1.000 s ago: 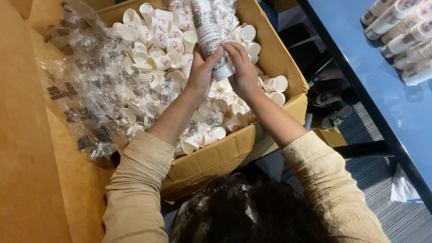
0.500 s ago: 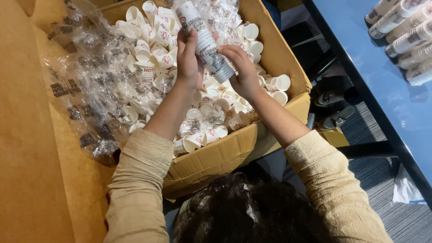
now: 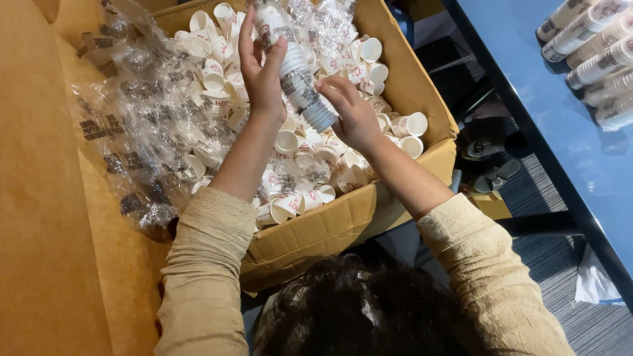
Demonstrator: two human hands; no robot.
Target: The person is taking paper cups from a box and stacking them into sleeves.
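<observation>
1. Left hand (image 3: pixel 262 72) is raised over the cardboard box (image 3: pixel 422 86), fingers curled round the upper part of a stack of nested paper cups (image 3: pixel 297 72) – grip pinching the stack near its top.
2. Right hand (image 3: pixel 353 112) is lower, fingers closed around the stack's bottom end; grip pressed onto the cups.
3. The stack is tilted, top end up and left, bottom end down and right, held in the air above the loose cups (image 3: pixel 316 165) that fill the box. It looks partly covered in a clear sleeve, hard to tell for sure.
4. Crumpled clear plastic wrap (image 3: pixel 142 138) with dark print lies heaped over the box's left side and spills onto the brown surface (image 3: pixel 39 198).
5. Risk: the stack is held only at 2 ends – if either grip loosens, my guess is the nested cups slide apart and drop among the loose ones.
6. Risk: a slippery sleeve could let the stack slip; a hard squeeze could crush the thin cup rims.
7. Counts: 1 held stack, 1 box, 2 hands. Loose cups are too many to count – dozens at least.
8. On the blue desk (image 3: pixel 560 125) at right, about 5 wrapped cup sleeves (image 3: pixel 600 59) lie side by side, cut off by the frame edge.
</observation>
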